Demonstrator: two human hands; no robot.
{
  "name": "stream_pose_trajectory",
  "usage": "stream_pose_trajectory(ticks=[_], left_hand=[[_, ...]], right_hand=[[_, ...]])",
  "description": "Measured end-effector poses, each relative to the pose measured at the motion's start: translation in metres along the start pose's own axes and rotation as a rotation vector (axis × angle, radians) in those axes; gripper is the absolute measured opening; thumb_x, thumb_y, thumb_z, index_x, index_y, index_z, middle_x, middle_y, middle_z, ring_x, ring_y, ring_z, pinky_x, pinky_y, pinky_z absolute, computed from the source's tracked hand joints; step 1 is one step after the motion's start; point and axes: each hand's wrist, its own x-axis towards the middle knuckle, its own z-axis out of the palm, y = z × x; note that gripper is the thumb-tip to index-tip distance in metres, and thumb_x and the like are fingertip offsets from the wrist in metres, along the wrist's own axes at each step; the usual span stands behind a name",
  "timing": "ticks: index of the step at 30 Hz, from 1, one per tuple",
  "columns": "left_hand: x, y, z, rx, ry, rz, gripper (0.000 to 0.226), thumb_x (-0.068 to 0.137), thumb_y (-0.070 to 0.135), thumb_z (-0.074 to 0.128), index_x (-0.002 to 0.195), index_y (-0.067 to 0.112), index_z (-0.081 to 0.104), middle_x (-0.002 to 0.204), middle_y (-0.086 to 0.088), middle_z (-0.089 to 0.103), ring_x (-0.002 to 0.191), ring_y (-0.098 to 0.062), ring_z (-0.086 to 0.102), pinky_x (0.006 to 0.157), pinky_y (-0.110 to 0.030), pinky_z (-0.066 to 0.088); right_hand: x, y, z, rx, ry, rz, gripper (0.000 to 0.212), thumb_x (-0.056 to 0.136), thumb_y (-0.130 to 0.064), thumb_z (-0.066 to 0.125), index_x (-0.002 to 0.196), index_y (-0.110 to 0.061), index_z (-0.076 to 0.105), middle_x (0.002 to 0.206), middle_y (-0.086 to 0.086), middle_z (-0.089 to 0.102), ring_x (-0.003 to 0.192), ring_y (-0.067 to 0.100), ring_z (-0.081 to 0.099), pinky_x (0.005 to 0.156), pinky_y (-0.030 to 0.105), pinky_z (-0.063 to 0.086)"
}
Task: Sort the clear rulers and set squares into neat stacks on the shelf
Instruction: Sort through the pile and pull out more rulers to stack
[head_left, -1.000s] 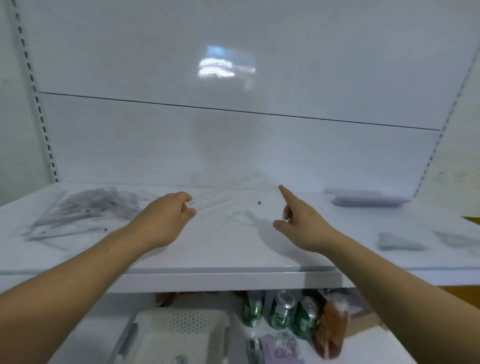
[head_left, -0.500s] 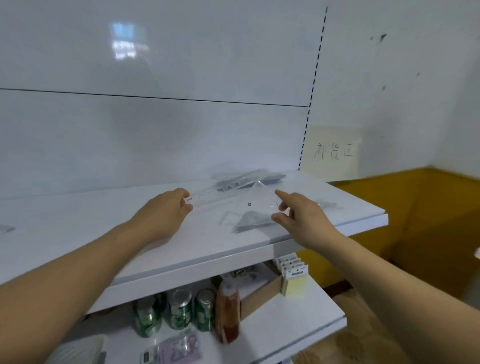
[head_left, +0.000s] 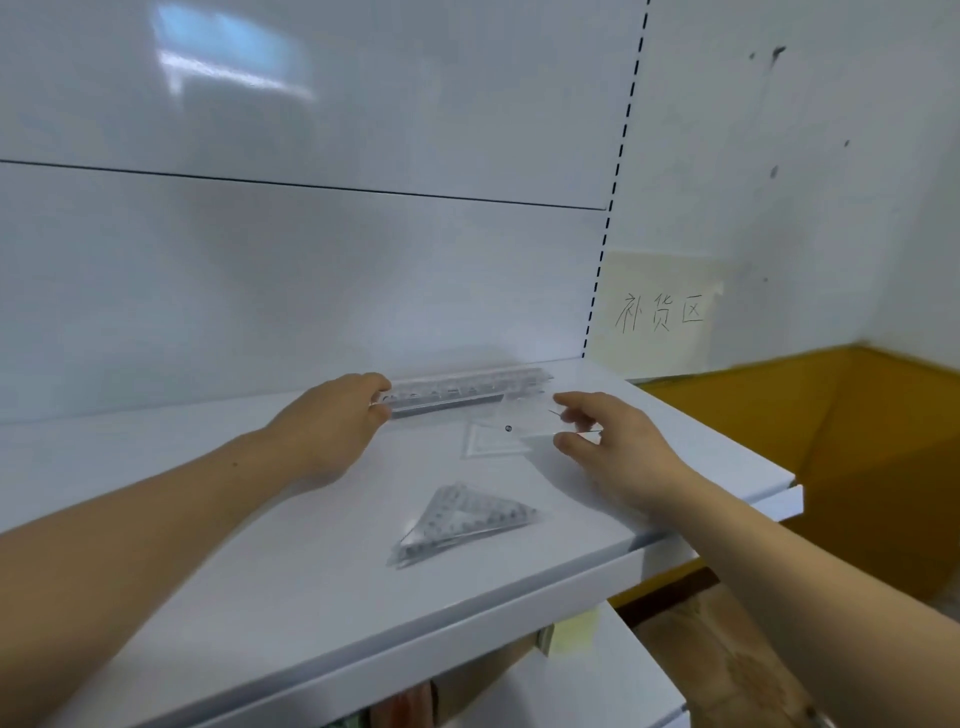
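While the left hand (head_left: 332, 423) is curled round the left end of the ruler stack (head_left: 467, 391), the right hand (head_left: 623, 447) has a clear set square (head_left: 530, 418) just in front of that stack's right end. That's a pinch grip: forefinger on the far edge, thumb on the near edge, and the other fingers loosely bent behind. The set square sticks out leftward from the fingertips, so nearly all of it is free of the hand. It's off the shelf (head_left: 260, 545) too, because you can see its faint triangular shadow just in front of the ruler stack, under the piece.

The left-hand grip is harder to read. Thumb and forefinger close on the stack's left end from below and above, but honestly I can't tell if they've got one ruler or the whole bunch. The ruler stack itself lies flat, running left to right along the back panel (head_left: 311, 286).

Well in front of the ruler stack, toward the shelf's front edge, there's a pile of set squares (head_left: 462, 525) lying flat, with neither hand touching it. Off to the right of the ruler stack and higher up, a paper note (head_left: 660, 312) with handwriting is stuck on the wall.
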Motion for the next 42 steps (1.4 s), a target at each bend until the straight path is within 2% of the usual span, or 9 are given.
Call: stream_pose_trajectory(ticks=[6,13,17,22,26,32,35,42], left_hand=[[0.016,0.021,0.014,-0.012,0.058,-0.022,0.025,0.099,0.029,0.041,0.117,0.019,0.055,0.111,-0.005,0.061,0.096,-0.024,0.056,0.088,-0.041,0.046],[0.018,0.052,0.026,0.015,0.096,-0.161,0.03,0.099,0.029,0.042,0.121,0.016,0.055,0.115,-0.009,0.06,0.099,-0.028,0.057,0.089,-0.041,0.048],[0.016,0.062,0.03,0.058,0.149,-0.236,0.028,0.098,0.03,0.042,0.116,0.015,0.057,0.109,-0.011,0.062,0.093,-0.029,0.058,0.084,-0.044,0.05],[0.01,0.067,0.032,0.087,0.155,-0.298,0.029,0.098,0.031,0.042,0.12,0.018,0.056,0.114,-0.011,0.061,0.099,-0.031,0.057,0.089,-0.045,0.048],[0.011,0.067,0.029,0.106,0.153,-0.315,0.031,0.098,0.028,0.042,0.125,0.015,0.054,0.119,-0.013,0.06,0.105,-0.031,0.055,0.091,-0.044,0.047],[0.018,0.06,0.023,0.094,0.122,-0.344,0.037,0.098,0.026,0.043,0.133,0.016,0.049,0.129,-0.013,0.055,0.113,-0.03,0.054,0.097,-0.041,0.044],[0.025,0.054,0.021,0.069,0.095,-0.386,0.04,0.099,0.028,0.041,0.137,0.017,0.045,0.138,-0.011,0.049,0.122,-0.029,0.048,0.102,-0.038,0.04],[0.043,0.043,0.019,0.021,-0.017,-0.413,0.04,0.101,0.028,0.038,0.14,0.018,0.041,0.146,-0.006,0.041,0.131,-0.025,0.04,0.106,-0.029,0.03]], right_hand=[[0.014,0.032,-0.016,-0.047,-0.105,-0.008,0.04,0.091,-0.03,0.057,0.13,-0.035,0.051,0.116,-0.017,0.052,0.106,0.001,0.048,0.088,0.017,0.033],[0.012,0.075,-0.049,-0.131,-0.272,-0.051,0.041,0.089,-0.036,0.057,0.129,-0.039,0.049,0.128,-0.019,0.049,0.112,0.001,0.041,0.097,0.022,0.03],[0.013,0.087,-0.058,-0.108,-0.333,-0.113,0.042,0.09,-0.037,0.057,0.131,-0.036,0.05,0.133,-0.015,0.049,0.119,0.005,0.043,0.093,0.02,0.031],[0.015,0.092,-0.06,-0.129,-0.365,-0.164,0.042,0.087,-0.039,0.058,0.129,-0.035,0.052,0.131,-0.016,0.05,0.114,0.002,0.043,0.091,0.02,0.031],[0.02,0.091,-0.061,-0.172,-0.405,-0.198,0.044,0.085,-0.04,0.057,0.128,-0.034,0.053,0.132,-0.014,0.05,0.12,0.008,0.044,0.099,0.026,0.035],[0.054,0.081,-0.054,-0.168,-0.527,-0.166,0.058,0.088,-0.06,0.046,0.14,-0.035,0.04,0.15,-0.011,0.034,0.137,0.012,0.031,0.111,0.034,0.023],[0.07,0.078,-0.042,-0.243,-0.612,-0.155,0.065,0.09,-0.063,0.04,0.146,-0.031,0.033,0.155,-0.007,0.027,0.141,0.016,0.026,0.113,0.034,0.019],[0.069,0.085,-0.025,-0.318,-0.529,-0.203,0.064,0.091,-0.064,0.035,0.146,-0.031,0.03,0.154,-0.006,0.026,0.142,0.015,0.021,0.115,0.034,0.016]])
